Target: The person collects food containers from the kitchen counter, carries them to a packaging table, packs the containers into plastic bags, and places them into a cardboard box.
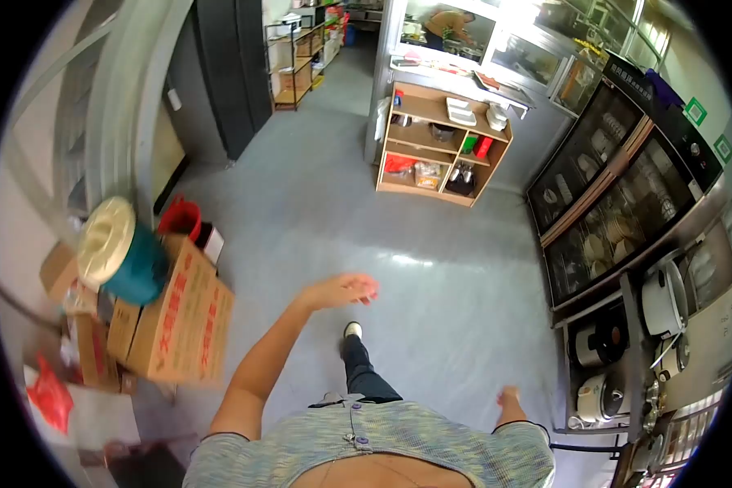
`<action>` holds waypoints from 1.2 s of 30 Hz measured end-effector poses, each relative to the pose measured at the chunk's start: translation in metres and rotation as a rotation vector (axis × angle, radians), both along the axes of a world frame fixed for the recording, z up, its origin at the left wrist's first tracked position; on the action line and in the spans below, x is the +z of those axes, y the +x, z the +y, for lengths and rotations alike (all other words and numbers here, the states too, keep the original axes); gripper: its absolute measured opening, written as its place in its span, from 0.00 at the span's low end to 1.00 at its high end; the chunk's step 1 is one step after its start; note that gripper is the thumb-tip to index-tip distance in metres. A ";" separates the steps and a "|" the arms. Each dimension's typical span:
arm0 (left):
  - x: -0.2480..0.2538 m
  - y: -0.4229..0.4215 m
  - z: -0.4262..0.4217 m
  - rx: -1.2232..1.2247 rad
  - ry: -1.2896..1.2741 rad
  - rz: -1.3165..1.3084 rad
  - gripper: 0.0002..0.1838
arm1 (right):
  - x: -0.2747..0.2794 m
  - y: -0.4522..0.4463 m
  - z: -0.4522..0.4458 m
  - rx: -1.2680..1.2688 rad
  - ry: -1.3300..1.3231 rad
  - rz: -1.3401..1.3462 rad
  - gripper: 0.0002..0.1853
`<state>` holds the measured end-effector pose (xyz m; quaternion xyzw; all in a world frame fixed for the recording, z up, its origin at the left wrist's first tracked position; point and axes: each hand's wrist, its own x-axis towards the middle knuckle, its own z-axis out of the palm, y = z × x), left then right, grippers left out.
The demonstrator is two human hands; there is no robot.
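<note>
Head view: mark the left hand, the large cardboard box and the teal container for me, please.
left hand [342, 291]: head view, middle of the hand.
large cardboard box [190, 324]: head view, side panel with red print.
teal container [140, 267]: head view, teal side below the cream lid.

The person's left arm [256, 358] extends forward, left hand [342, 291] loosely curled; the right hand [508, 396] hangs beside the torso [366, 435].

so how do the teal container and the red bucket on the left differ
The teal container has a cream lid; the red bucket looks open-topped. The teal container appears larger and nearer the camera than the red bucket. Both are near the cardboard box.
</note>
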<state>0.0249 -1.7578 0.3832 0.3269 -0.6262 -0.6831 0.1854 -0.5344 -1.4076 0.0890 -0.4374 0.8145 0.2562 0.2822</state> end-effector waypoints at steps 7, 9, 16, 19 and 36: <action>-0.093 0.062 -0.238 0.458 0.310 -0.115 0.19 | -0.034 0.128 -0.317 -1.029 -0.268 -0.541 0.11; -0.115 0.119 -0.282 0.523 0.417 -0.135 0.18 | -0.064 0.204 -0.500 -0.436 -0.305 -0.703 0.11; -0.159 0.297 -0.528 1.048 0.457 -0.231 0.24 | 0.090 0.423 -1.036 0.356 -0.877 -0.956 0.11; -0.149 0.297 -0.705 0.970 0.328 -0.139 0.22 | 0.075 0.426 -1.162 0.135 -0.802 -1.025 0.12; -0.043 0.047 -1.472 0.344 0.332 0.117 0.19 | -0.131 0.232 -1.630 0.119 -0.366 -0.780 0.11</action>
